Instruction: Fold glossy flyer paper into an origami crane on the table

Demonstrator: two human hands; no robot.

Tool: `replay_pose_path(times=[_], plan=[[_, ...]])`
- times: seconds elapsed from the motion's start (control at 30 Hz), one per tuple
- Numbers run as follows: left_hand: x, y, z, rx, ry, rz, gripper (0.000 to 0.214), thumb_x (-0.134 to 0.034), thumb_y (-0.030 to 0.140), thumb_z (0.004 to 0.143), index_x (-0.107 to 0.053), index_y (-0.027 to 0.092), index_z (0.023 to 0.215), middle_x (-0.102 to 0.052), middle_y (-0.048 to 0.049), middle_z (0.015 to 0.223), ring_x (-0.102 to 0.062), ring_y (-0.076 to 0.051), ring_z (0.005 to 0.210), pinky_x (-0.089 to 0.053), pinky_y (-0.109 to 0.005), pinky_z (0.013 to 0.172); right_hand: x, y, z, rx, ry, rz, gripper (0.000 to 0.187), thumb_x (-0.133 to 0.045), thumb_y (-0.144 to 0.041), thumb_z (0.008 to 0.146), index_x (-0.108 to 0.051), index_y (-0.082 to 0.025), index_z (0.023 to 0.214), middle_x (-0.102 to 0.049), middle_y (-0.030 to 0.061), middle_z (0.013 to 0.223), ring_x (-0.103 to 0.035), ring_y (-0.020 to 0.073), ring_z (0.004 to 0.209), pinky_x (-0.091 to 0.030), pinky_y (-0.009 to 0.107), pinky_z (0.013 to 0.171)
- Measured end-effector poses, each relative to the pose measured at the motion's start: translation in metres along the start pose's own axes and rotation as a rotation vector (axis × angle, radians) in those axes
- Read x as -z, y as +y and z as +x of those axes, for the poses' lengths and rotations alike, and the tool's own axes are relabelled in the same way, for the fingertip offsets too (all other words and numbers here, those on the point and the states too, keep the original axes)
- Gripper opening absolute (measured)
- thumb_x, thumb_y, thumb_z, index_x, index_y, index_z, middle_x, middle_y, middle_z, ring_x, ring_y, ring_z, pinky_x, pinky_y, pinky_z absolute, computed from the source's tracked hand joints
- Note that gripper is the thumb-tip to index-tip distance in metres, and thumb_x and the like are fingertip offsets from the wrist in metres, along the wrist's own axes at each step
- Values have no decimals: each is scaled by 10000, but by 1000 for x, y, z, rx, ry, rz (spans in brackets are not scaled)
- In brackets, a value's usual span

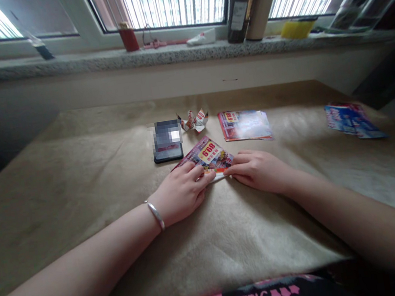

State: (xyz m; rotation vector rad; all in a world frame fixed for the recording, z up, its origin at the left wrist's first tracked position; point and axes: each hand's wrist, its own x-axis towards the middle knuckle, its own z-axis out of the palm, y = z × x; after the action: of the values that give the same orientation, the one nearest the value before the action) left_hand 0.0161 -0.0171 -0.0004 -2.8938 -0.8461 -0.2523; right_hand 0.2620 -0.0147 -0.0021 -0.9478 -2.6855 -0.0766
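Note:
A folded colourful flyer (209, 156) with a yellow price label lies on the beige cloth-covered table (95, 183). My left hand (182, 192), with a silver bracelet on its wrist, presses its fingers together on the flyer's near left edge. My right hand (258, 169) pinches the near right edge of the same flyer. Both hands rest on the table, fingertips almost meeting.
A dark phone (167, 141) lies just beyond the flyer. Behind it sits a small folded paper figure (193, 120). A stack of flyers (245, 125) lies to its right, another flyer (351, 120) at the far right. The windowsill (95, 62) holds a red cup, jar and yellow box.

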Motion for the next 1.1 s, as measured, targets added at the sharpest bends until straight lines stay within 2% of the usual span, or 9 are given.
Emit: replay_pose_path(times=[0.33,0.53,0.7,0.87,1.1], plan=[[-1,0,-2,7,2,6,377,-417,220,894,-494,192,1262,-560,-88,1031,-471,-237,994,-432,-397,907,-2,-3,4,3,-24,-60,203,-474,-201,882,-677,-213,885,-628,32,808,-546,163,782,-405,266,698],[0,0,-2,11,-15,10,383,-420,222,891,-488,191,1267,-557,-86,1037,-466,-240,993,-428,-396,905,-2,-3,1,-8,-24,-85,210,-464,-219,894,-671,-233,929,-639,30,847,-558,165,816,-399,261,684],[2,1,-2,-21,-52,50,394,-416,220,895,-466,219,1286,-554,-77,990,-474,-227,928,-436,-378,860,-1,-4,1,47,-10,-83,252,-450,-219,905,-650,-261,1052,-663,22,925,-562,156,817,-395,251,654],[2,1,-2,-30,-36,83,353,-404,257,913,-497,242,1253,-544,-75,950,-481,-219,893,-438,-360,826,2,-6,1,35,-31,-91,242,-473,-221,885,-672,-259,1016,-665,30,935,-566,162,836,-400,256,662],[2,3,-2,-68,-1,16,368,-372,219,918,-485,186,1267,-563,-88,1117,-486,-227,1029,-418,-385,919,3,-7,1,43,-25,-93,231,-488,-236,875,-680,-260,1000,-649,35,883,-545,156,815,-382,252,648]])
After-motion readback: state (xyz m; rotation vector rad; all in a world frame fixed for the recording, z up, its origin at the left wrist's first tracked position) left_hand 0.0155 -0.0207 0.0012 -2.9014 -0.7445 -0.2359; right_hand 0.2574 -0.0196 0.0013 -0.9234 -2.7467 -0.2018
